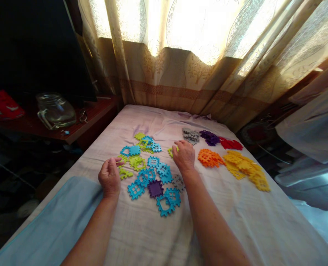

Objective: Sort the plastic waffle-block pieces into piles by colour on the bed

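Note:
On a bed covered with a pale sheet (pixel 152 229) lies a loose spread of blue and lime-green interlocking plastic tiles (pixel 149 173), with one purple tile (pixel 155 188) and a grey tile (pixel 178 182) among them. My left hand (pixel 110 177) rests at the spread's left edge, fingertips pinching a lime-green tile (pixel 121 160). My right hand (pixel 184 156) lies palm down at the spread's right edge, fingers closed on another lime-green tile (pixel 170 151).
Sorted piles sit to the right: grey (pixel 190 135), purple (pixel 209 137), red (pixel 230 143), orange (pixel 209 157), yellow (pixel 247 168). A wooden side table at left carries a glass jug (pixel 55 110). Curtains (pixel 197 55) hang behind the bed. A light-blue cloth (pixel 55 221) covers the near left.

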`<action>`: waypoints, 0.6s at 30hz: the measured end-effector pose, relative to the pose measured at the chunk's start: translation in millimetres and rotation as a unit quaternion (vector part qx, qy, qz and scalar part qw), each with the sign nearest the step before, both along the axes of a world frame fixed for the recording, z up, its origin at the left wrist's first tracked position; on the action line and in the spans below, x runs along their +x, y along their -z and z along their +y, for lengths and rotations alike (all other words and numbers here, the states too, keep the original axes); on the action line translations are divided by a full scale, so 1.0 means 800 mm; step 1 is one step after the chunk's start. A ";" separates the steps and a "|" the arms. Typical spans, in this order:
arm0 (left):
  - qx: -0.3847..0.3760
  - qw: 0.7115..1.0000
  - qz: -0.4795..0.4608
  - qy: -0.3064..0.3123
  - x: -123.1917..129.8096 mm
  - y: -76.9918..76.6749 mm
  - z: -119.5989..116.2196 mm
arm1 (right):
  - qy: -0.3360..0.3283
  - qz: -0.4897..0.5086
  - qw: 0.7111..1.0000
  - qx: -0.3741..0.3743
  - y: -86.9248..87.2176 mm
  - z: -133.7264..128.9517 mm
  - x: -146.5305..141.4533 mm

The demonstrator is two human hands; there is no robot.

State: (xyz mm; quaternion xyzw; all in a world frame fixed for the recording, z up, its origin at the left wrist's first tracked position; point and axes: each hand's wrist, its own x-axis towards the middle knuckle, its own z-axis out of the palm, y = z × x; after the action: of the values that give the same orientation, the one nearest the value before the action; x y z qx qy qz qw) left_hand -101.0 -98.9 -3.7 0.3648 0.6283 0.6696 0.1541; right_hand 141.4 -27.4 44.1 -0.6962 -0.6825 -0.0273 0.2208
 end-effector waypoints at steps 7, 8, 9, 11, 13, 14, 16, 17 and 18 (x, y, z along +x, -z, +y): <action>0.018 0.998 -0.062 -0.024 -0.006 0.004 0.006 | -0.222 -0.020 0.970 -0.099 0.011 -0.034 -0.088; 0.020 0.997 -0.069 -0.025 -0.007 0.004 0.007 | -0.232 -0.029 0.967 -0.105 0.013 -0.037 -0.097; 0.022 0.997 -0.074 -0.025 -0.007 0.004 0.007 | -0.241 -0.037 0.964 -0.109 0.015 -0.040 -0.104; 0.023 0.996 -0.078 -0.022 -0.006 0.005 0.008 | -0.248 -0.053 0.960 -0.117 0.016 -0.043 -0.112; 0.020 0.997 -0.079 -0.018 -0.006 0.005 0.009 | -0.243 -0.062 0.960 -0.126 0.016 -0.044 -0.117; 0.018 0.997 -0.078 -0.015 -0.006 0.006 0.009 | -0.238 -0.062 0.961 -0.127 0.016 -0.045 -0.118; 0.016 0.997 -0.080 -0.012 -0.006 0.006 0.009 | -0.230 -0.054 0.964 -0.119 0.015 -0.045 -0.121; 0.017 0.996 -0.083 -0.012 -0.006 0.006 0.009 | -0.229 -0.048 0.966 -0.111 0.015 -0.045 -0.121; 0.017 0.996 -0.087 -0.012 -0.006 0.006 0.009 | -0.228 -0.038 0.967 -0.104 0.015 -0.044 -0.122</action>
State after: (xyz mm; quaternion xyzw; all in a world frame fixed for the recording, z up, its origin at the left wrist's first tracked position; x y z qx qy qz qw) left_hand -105.7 -91.9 -8.4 0.3004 0.6054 0.7109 0.1943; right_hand 43.6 -62.8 31.7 -0.5398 -0.8302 0.0686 0.1212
